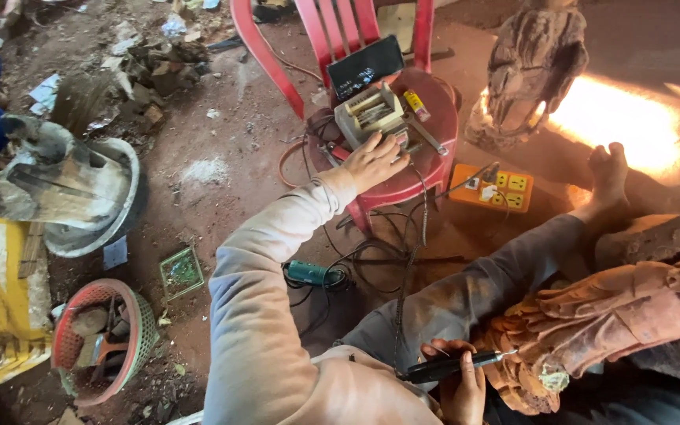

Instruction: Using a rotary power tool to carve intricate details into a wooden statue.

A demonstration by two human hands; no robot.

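Head view: carving half-shaped, tool idle.
Left hand (375,160) fingers spread on control box (371,112); right hand (460,386) fingers pinching rotary handpiece (452,366) beside wooden carving (592,323).

glossy red plastic chair (426,169), rough reddish wood carving (615,319), matt black rotary tool (446,367), dusty bare earth floor (214,197).

The left hand (375,160) rests on a beige box (371,112) on the red chair (426,118). The right hand (458,378) grips a black rotary tool (446,367), its tip touching the wood carving (607,323) just beside it. An orange power strip (502,187) lies right of the left hand.
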